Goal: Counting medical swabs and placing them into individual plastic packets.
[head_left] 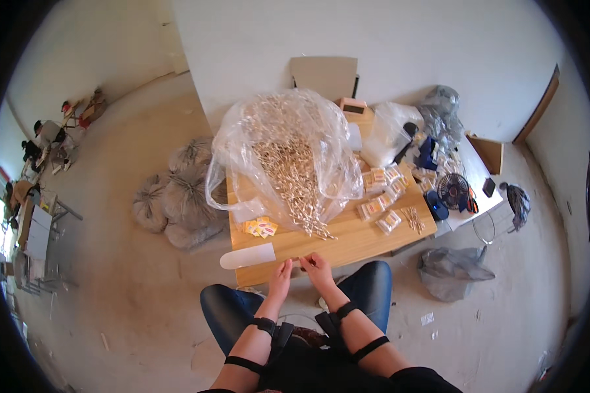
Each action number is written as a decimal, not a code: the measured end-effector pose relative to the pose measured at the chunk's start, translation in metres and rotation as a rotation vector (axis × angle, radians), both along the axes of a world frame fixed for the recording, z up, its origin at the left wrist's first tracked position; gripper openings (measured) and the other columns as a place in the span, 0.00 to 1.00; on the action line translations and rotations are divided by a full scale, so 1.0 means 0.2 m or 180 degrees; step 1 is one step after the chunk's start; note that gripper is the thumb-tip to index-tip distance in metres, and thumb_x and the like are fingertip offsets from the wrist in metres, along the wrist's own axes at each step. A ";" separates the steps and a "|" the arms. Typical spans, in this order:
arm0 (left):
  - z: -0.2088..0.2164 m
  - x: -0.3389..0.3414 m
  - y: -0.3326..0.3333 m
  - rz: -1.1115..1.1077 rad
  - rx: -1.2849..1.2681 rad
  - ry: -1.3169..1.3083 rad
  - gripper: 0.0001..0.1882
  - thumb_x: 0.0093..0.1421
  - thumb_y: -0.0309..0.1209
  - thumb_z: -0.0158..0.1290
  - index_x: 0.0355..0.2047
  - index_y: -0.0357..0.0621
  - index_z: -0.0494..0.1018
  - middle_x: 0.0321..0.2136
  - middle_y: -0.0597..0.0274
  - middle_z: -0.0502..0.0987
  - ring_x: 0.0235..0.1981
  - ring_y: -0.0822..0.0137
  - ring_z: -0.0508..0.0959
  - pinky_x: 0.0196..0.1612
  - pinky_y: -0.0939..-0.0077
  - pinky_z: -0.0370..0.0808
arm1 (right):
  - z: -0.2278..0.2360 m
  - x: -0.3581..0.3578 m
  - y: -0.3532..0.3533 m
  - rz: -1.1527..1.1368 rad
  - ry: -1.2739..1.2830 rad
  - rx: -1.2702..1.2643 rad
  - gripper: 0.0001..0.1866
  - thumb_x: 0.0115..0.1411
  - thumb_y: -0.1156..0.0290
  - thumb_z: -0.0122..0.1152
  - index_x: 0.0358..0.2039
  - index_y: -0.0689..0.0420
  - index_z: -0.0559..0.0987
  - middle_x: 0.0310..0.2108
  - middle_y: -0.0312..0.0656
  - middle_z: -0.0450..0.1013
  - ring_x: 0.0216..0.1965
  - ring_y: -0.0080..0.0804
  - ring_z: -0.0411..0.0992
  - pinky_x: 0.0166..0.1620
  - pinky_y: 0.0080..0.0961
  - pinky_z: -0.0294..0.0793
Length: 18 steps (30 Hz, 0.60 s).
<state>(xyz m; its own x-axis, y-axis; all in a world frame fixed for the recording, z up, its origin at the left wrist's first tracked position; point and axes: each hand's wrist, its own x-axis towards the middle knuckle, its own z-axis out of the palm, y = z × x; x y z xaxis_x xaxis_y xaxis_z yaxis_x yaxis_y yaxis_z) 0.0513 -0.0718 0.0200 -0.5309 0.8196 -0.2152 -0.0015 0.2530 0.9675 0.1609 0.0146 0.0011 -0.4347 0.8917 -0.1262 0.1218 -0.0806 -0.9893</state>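
Seated at a low wooden table, knees under its near edge. Left hand and right hand raised together just over that edge, fingertips nearly meeting. Pinched between them, a small pale item, perhaps one of the little sticks, too tiny to tell for sure; both hands' fingers closed on it. Just beyond the hands, a spill of light sticks pouring from a big clear plastic bag. Left of the hands, a white flat packet hanging over the table edge. Small orange-and-white packs near the bag's mouth; clear filled packets off to the right. Small black fan farther right.
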 end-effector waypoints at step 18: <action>0.57 0.05 -0.14 -0.0160 0.0484 0.0779 0.08 0.55 0.32 0.63 0.27 0.40 0.81 0.22 0.60 0.80 0.24 0.71 0.78 0.29 0.76 0.73 | 0.76 0.27 -0.11 0.0401 -0.0532 0.1467 0.12 0.49 0.71 0.73 0.23 0.61 0.76 0.21 0.42 0.72 0.23 0.29 0.69 0.28 0.26 0.69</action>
